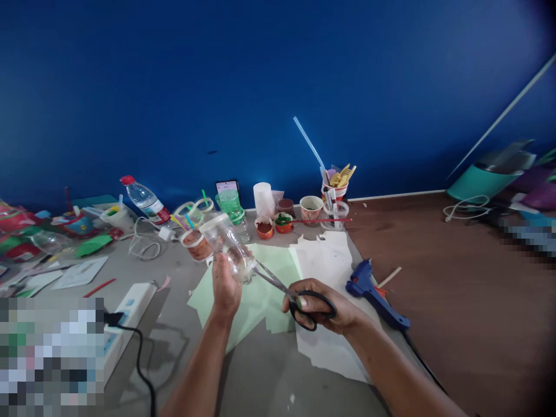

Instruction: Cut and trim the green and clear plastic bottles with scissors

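Note:
My left hand (pixel 226 289) is wrapped round a clear plastic bottle (pixel 232 252), which is tilted over the table with its wide end up and to the left. In my right hand (pixel 321 304) is a pair of scissors (pixel 278 282) with black handles, my fingers through the loops. The slightly parted blades touch the lower right end of the bottle; whether they cut into it I cannot tell. Below both hands lie pale green paper (pixel 256 307) and torn white paper (pixel 324 263).
A blue glue gun (pixel 369 292) lies right of the paper. Paint pots (pixel 264 227), a paper cup (pixel 311 209) and a cup of wooden cutlery (pixel 339 184) stand along the wall. A red-capped bottle (pixel 145 200) leans at left; a power strip (pixel 130 307) with a black cord sits nearer.

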### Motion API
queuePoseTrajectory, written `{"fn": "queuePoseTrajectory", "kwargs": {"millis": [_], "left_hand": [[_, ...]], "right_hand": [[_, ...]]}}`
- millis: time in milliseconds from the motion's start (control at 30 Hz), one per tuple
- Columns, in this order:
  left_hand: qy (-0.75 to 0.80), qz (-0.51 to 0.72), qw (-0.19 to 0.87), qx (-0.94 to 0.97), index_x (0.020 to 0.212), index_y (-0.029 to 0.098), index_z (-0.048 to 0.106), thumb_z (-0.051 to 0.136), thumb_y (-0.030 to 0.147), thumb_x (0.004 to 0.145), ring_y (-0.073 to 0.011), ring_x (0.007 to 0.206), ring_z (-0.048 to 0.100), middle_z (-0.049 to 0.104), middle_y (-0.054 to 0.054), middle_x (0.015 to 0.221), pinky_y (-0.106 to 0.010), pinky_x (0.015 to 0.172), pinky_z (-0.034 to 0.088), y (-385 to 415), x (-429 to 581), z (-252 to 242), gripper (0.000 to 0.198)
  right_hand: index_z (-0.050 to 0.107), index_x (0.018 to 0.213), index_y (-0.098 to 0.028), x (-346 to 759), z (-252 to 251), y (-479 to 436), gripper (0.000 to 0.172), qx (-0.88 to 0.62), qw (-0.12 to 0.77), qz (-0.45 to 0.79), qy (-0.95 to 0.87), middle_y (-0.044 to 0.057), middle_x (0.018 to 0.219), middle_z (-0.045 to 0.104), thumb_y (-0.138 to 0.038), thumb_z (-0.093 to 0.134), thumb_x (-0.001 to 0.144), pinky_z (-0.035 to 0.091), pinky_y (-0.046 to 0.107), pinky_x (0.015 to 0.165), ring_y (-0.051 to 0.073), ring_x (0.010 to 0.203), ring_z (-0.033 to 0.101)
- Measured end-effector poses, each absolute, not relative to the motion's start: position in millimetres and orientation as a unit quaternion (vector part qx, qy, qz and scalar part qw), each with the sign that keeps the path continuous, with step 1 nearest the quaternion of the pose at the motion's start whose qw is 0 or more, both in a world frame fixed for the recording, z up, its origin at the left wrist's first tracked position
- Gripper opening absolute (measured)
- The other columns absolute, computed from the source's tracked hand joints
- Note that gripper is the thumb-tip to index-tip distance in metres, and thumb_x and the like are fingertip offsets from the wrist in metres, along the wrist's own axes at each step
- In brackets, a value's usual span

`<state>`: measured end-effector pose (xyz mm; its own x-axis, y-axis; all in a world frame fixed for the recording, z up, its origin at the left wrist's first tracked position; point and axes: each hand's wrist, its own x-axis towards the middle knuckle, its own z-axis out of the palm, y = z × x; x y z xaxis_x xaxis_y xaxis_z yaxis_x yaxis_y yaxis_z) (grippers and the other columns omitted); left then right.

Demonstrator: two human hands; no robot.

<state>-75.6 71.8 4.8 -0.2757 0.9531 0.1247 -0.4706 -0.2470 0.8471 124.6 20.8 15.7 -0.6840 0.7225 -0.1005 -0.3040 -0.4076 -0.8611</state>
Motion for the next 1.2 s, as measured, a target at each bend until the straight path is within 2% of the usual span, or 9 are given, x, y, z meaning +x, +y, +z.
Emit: {"fn": "queuePoseTrajectory", "kwargs": {"millis": [167,333,433,567,767,933,1200], "left_hand": [[0.364,0.709,0.5,0.339,0.114,0.023,0.062,0.061,0.058,0.077,-0.0186,0.079,0.067,0.071,-0.004,0.085,-0.03,0.077,0.05,70.7,-74.0,4.7,0.051],[0.376,0.696,0.509,0.34,0.091,0.019,0.067,0.058,0.061,0.077,-0.0184,0.079,0.066,0.071,-0.005,0.083,-0.029,0.076,0.05,71.0,-72.8,2.8,0.045],[0.397,0.688,0.514,0.325,0.087,0.016,0.066,0.056,0.064,0.077,-0.0189,0.077,0.066,0.07,-0.006,0.08,-0.029,0.073,0.05,70.9,-71.1,1.9,0.05],[0.407,0.683,0.52,0.311,0.087,0.016,0.066,0.055,0.065,0.077,-0.0189,0.075,0.067,0.07,-0.005,0.079,-0.03,0.072,0.051,71.3,-70.4,-1.2,0.051],[0.407,0.685,0.527,0.296,0.097,0.017,0.064,0.054,0.064,0.079,-0.0201,0.078,0.067,0.07,-0.006,0.082,-0.034,0.076,0.051,70.2,-69.3,-1.7,0.051],[0.406,0.682,0.542,0.277,0.094,0.016,0.065,0.057,0.063,0.078,-0.0236,0.082,0.067,0.069,-0.008,0.082,-0.038,0.081,0.051,68.7,-67.7,0.9,0.051],[0.405,0.689,0.529,0.285,0.095,0.02,0.065,0.057,0.06,0.079,-0.0221,0.074,0.067,0.07,-0.006,0.079,-0.036,0.074,0.053,71.0,-67.8,-3.9,0.043]], "right_hand": [[0.067,0.08,-0.007,122.2,14.7,19.5,0.053,-0.247,0.334,0.792,-0.446,-0.003,0.046,0.052,-0.055,0.078,0.061,0.02,0.021,0.04,0.006,0.04,0.041],[0.066,0.081,-0.007,120.1,10.7,19.6,0.052,-0.256,0.347,0.773,-0.466,-0.005,0.045,0.051,-0.054,0.079,0.061,0.024,0.02,0.04,0.005,0.04,0.04],[0.066,0.08,-0.008,118.6,10.4,19.1,0.05,-0.26,0.353,0.764,-0.473,-0.005,0.046,0.051,-0.053,0.078,0.062,0.026,0.02,0.04,0.005,0.041,0.04],[0.065,0.079,-0.009,116.8,11.7,17.9,0.049,-0.282,0.347,0.752,-0.485,-0.005,0.047,0.051,-0.053,0.078,0.061,0.028,0.019,0.04,0.005,0.041,0.041],[0.064,0.075,-0.011,111.8,13.1,16.9,0.049,-0.311,0.336,0.74,-0.493,-0.006,0.047,0.05,-0.055,0.079,0.058,0.032,0.019,0.04,0.006,0.041,0.043],[0.064,0.076,-0.01,105.8,10.3,15.4,0.051,-0.332,0.318,0.73,-0.506,-0.005,0.048,0.05,-0.056,0.078,0.058,0.033,0.018,0.041,0.006,0.042,0.045],[0.062,0.074,-0.011,100.6,5.3,14.4,0.053,-0.322,0.318,0.729,-0.513,-0.005,0.048,0.049,-0.061,0.075,0.061,0.032,0.019,0.04,0.006,0.042,0.044]]}}
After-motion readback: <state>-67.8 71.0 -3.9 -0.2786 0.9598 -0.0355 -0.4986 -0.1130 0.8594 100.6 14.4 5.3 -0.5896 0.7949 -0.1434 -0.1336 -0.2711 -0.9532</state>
